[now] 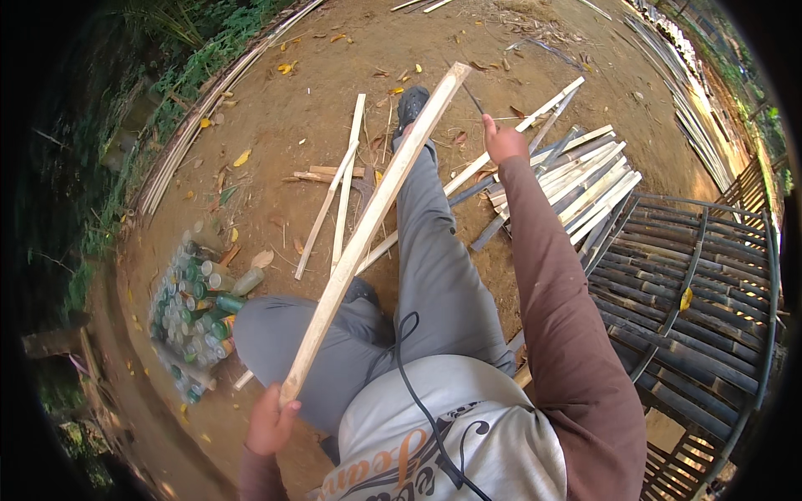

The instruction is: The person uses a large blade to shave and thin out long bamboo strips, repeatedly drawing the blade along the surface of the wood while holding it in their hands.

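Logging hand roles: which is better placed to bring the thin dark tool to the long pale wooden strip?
Probably the right hand: it holds the tool beside the strip; the left hand grips the strip's lower end.

Outdoor work yard: bare dirt ground (322,79), leafy bushes (224,60), piled strips (591,179), slatted bench (717,288).

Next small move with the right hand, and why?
I'd probably draw the thin dark tool in the right hand along the pale strip: the left hand grips the strip's near end, and the tool already sits beside its far end.
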{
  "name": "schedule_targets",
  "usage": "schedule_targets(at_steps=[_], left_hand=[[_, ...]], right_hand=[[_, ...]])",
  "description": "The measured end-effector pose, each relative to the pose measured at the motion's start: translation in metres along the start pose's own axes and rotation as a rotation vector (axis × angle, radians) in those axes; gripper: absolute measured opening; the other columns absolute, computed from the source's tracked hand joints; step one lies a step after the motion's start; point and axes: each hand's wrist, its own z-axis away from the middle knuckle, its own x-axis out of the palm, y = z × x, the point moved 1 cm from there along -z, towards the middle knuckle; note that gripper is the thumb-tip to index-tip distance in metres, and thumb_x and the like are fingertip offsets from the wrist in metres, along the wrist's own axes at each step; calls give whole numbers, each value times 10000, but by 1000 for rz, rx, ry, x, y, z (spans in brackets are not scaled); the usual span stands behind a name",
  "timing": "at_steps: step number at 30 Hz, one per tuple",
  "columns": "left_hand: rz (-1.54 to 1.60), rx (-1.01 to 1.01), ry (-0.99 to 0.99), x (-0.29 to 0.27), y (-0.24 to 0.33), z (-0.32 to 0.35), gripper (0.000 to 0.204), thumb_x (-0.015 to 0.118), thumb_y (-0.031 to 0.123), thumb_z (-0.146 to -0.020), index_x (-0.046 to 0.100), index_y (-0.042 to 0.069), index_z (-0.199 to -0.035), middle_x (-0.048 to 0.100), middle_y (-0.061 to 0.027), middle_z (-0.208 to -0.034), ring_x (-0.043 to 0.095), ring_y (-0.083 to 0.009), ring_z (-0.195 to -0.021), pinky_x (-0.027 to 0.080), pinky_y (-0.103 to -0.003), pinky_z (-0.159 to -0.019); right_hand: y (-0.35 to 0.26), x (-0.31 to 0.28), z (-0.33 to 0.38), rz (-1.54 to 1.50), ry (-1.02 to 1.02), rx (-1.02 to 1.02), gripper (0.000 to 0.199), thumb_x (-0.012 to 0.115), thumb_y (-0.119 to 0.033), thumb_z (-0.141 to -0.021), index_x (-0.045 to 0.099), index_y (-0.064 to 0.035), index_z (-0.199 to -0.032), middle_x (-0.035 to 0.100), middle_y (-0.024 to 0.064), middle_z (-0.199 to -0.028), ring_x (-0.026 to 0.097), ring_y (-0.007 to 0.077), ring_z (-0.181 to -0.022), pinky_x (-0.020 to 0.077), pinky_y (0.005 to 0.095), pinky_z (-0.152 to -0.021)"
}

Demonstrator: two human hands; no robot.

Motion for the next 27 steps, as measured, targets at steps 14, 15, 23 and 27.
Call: schedule_targets(at_steps=[14,15,23,27], left_hand=[[403,-73,146,-39,34,-78,295,537,331,-1143,565,55,-1242,560,14,-804,484,-52,-639,403,-237,-545],[383,-67,170,-45,38,-83,308,524,324,-1148,574,51,-1279,586,8,-828,506,-52,-670,422,-243,-569],[489,-109,104,-43,41,-94,362,414,330,-1186,588,55,-1343,537,15,-812,475,-65,-675,421,-250,-592],[196,57,143,-32,51,-83,407,391,327,-1190,613,26,-1349,482,12,-787,432,-85,-670,396,-270,-610]], right_hand=[[-104,-30,261,-1244,-813,146,648,483,-630,-1108,598,-51,-842,543,50,-661,546,176,-558,444,343,-518],[-114,-36,272,-1182,-740,-30,618,527,-607,-1094,602,-49,-840,551,63,-668,571,195,-580,458,358,-536],[-177,-88,311,-654,-255,-878,525,721,-583,-947,643,-76,-834,631,93,-758,678,317,-705,526,436,-619],[-187,-91,304,-513,-164,-1005,534,737,-604,-919,641,-89,-814,632,79,-743,674,310,-678,530,438,-601]])
